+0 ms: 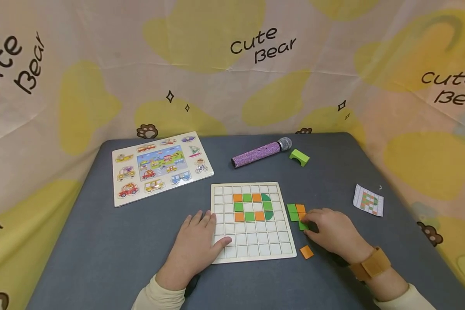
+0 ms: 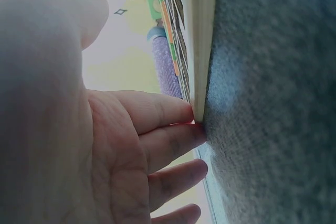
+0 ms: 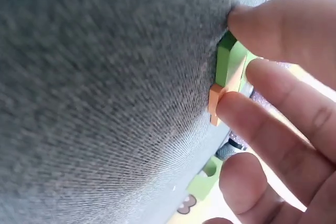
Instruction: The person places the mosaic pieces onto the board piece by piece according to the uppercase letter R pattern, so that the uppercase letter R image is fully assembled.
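Head view: left grip point(image 1: 195, 249) lies spread against the board point(image 1: 252, 239); right grip point(image 1: 331, 230) apparently pinches a green tile point(image 1: 302, 226).

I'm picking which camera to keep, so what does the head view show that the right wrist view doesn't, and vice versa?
Only the head view shows the cream rectangular vehicle puzzle board, the white paper card printed with a coloured grid, and the left hand.

Only the right wrist view shows the finger pads of the right hand.

Both show that hand, green square tiles, orange square tiles, the purple glittery microphone and the green arched block.
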Motion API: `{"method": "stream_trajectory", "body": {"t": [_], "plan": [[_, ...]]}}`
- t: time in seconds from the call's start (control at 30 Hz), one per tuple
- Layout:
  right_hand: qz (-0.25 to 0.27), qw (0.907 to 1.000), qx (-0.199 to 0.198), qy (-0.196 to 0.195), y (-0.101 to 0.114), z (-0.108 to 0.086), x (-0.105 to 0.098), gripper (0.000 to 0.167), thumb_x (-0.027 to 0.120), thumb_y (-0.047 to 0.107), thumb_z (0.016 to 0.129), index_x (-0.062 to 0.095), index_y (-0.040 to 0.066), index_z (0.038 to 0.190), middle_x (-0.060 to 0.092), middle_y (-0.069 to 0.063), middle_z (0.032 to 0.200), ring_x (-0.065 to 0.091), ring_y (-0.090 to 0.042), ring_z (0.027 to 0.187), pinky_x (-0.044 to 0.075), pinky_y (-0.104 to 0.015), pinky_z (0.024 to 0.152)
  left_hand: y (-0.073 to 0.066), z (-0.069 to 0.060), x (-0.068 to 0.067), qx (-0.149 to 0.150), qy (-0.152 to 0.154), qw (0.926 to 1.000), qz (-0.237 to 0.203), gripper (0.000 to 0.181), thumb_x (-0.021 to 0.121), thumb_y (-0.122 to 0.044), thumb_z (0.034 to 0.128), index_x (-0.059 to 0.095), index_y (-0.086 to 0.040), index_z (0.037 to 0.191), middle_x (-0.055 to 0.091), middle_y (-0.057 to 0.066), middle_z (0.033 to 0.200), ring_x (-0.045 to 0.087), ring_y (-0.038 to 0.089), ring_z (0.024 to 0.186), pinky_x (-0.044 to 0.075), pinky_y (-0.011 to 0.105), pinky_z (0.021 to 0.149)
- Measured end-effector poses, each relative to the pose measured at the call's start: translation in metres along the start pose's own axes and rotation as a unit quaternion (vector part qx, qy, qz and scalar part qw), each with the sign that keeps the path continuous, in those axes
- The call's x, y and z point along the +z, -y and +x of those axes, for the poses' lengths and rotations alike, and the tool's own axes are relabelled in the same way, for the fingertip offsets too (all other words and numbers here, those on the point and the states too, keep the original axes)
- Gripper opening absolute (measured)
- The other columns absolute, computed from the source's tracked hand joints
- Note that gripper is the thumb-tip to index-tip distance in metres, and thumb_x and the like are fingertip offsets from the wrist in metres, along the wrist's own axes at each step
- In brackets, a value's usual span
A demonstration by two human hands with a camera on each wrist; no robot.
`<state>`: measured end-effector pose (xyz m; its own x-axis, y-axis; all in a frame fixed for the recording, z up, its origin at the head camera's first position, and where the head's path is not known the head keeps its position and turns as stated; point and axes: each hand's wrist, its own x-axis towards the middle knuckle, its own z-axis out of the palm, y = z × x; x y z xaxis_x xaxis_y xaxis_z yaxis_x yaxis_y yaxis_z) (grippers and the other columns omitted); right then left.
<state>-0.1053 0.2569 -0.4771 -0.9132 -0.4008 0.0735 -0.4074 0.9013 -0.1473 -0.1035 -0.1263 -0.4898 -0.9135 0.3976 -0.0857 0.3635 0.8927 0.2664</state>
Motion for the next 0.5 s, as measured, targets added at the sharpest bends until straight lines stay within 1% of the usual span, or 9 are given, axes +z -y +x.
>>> {"method": "stream_trajectory", "body": {"t": [0.13, 0.27, 0.37, 0.5], "plan": [[-0.002, 0.9999, 0.003, 0.014, 0.0002, -0.0027, -0.0003, 0.024, 0.094, 0.025, 0.081, 0.085, 0.019, 0.102, 0.075, 0.002, 0.105, 0.072, -0.024, 0.096, 0.063, -0.048, 0.078, -0.0007, 0.0004, -0.0006, 0.000, 0.000, 1.0000, 0.004, 0.084, 0.058, -0.064, 0.1029, 0.058, 0.005, 0.150, 0.055, 0.022, 0.154, 0.047, 0.043, 0.145, 0.035, 0.062, 0.120], [0.000, 0.9999, 0.005, 0.012, 0.0013, -0.0027, 0.0001, 0.022, 0.095, 0.029, 0.080, 0.084, 0.022, 0.097, 0.074, 0.000, 0.108, 0.071, -0.026, 0.098, 0.063, -0.048, 0.078, -0.0002, 0.0009, -0.0007, -0.002, 0.004, 1.0000, 0.006, 0.084, 0.058, -0.065, 0.1026, 0.057, 0.005, 0.150, 0.055, 0.022, 0.155, 0.047, 0.044, 0.145, 0.034, 0.062, 0.120], [0.003, 0.9999, 0.012, 0.009, 0.0019, -0.0017, 0.0004, 0.021, 0.096, 0.030, 0.079, 0.083, 0.023, 0.094, 0.075, -0.003, 0.110, 0.071, -0.028, 0.099, 0.063, -0.049, 0.078, 0.0005, 0.0015, 0.0001, -0.005, 0.007, 1.0000, 0.005, 0.086, 0.057, -0.066, 0.1027, 0.057, 0.005, 0.151, 0.054, 0.022, 0.156, 0.047, 0.044, 0.146, 0.033, 0.063, 0.120], [0.008, 0.9996, 0.018, 0.019, 0.0025, -0.0003, 0.0003, 0.020, 0.095, 0.030, 0.080, 0.084, 0.022, 0.094, 0.075, -0.004, 0.113, 0.072, -0.029, 0.101, 0.063, -0.051, 0.081, 0.0005, 0.0019, 0.0003, -0.003, 0.006, 1.0000, 0.004, 0.086, 0.056, -0.066, 0.1028, 0.057, 0.005, 0.151, 0.054, 0.022, 0.155, 0.047, 0.044, 0.145, 0.034, 0.063, 0.120]]}}
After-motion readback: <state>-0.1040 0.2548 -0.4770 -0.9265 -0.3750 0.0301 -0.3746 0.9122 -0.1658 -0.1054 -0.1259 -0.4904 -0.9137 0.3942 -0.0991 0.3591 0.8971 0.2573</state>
